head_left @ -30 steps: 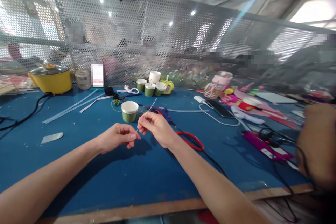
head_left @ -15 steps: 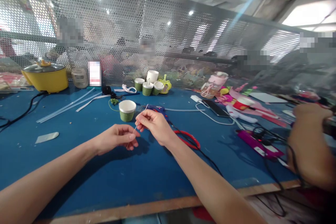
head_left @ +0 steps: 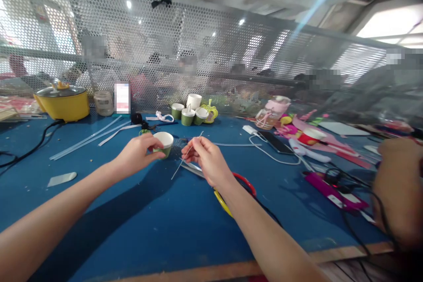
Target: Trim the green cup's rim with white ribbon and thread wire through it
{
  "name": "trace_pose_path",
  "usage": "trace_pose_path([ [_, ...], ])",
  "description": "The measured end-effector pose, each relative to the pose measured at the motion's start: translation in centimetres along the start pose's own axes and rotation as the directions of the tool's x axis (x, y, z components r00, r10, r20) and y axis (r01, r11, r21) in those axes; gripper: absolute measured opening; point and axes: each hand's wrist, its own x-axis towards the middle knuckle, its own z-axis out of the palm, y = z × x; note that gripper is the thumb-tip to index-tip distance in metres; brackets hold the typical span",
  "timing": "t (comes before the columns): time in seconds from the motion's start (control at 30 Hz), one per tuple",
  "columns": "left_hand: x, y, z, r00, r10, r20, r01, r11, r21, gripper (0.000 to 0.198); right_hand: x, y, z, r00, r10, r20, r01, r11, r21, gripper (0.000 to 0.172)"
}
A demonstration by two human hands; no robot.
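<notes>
My right hand (head_left: pixel 206 158) pinches a thin, pale wire (head_left: pixel 179 170) that slants down and left from the fingertips, with a short end above them. My left hand (head_left: pixel 140 152) is at the near left side of a small green and white paper cup (head_left: pixel 168 144). Its thumb and fingers are apart, partly in front of the cup; whether they touch it is unclear. Under my right hand and forearm lie scissors with a yellow and red handle (head_left: pixel 223 203), their blades (head_left: pixel 193 168) pointing left.
Several green and white cups (head_left: pixel 188 117) stand at the back near a perforated metal screen (head_left: pixel 218 53). A yellow pot (head_left: pixel 64 105) is far left. To the right lie a phone (head_left: pixel 276 142), a purple power strip (head_left: pixel 333 191) and cables. Another person's arm (head_left: pixel 398 185) rests at the right edge.
My left hand has let go of the wire and moved up and left to the cup. My right hand has shifted right with the wire, and more of the scissors now shows.
</notes>
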Motion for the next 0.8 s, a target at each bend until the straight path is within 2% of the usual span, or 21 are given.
trace_pose_path([
  [0.07, 1.5, -0.7, 0.0, 0.995, 0.080, -0.053, -0.070, 0.983, 0.169, 0.028, 0.2, -0.1, -0.2, 0.999, 0.008, -0.031, -0.008, 1.000, 0.012, 0.027],
  [0.17, 3.0, -1.8, 1.1, 0.994, 0.105, 0.011, -0.103, 0.949, 0.298, 0.034, 0.3, -0.3, -0.4, 0.999, 0.026, -0.027, -0.026, 1.000, -0.004, 0.027],
  [0.27, 3.5, -2.3, 1.6, 0.989, 0.112, 0.092, -0.136, 0.934, 0.331, 0.012, 0.3, -0.5, -0.7, 0.999, 0.040, -0.010, -0.041, 0.999, -0.031, 0.026],
  [0.33, 3.3, -2.4, 0.9, 0.987, 0.123, 0.104, -0.151, 0.932, 0.331, 0.007, 0.3, -0.5, -1.0, 0.999, 0.037, -0.006, -0.038, 0.998, -0.058, 0.025],
  [0.4, 2.9, -2.5, -0.6, 0.987, 0.117, 0.113, -0.150, 0.928, 0.342, 0.008, 0.4, -0.6, -1.3, 0.999, 0.034, 0.008, -0.033, 0.995, -0.095, 0.024],
  [0.57, 1.6, -3.8, -4.4, 0.965, 0.042, 0.259, -0.143, 0.912, 0.385, 0.007, 0.9, -0.2, -1.5, 0.992, 0.124, 0.036, -0.115, 0.975, -0.188, 0.023],
  [0.7, 0.7, -5.6, -5.4, 0.954, -0.035, 0.298, -0.117, 0.871, 0.477, 0.008, 1.1, 0.0, -0.9, 0.974, 0.205, 0.096, -0.176, 0.954, -0.243, 0.021],
  [0.8, 0.5, -5.9, -6.0, 0.956, -0.045, 0.289, -0.122, 0.836, 0.535, 0.014, 1.4, 0.0, -0.5, 0.953, 0.260, 0.153, -0.217, 0.943, -0.253, 0.019],
])
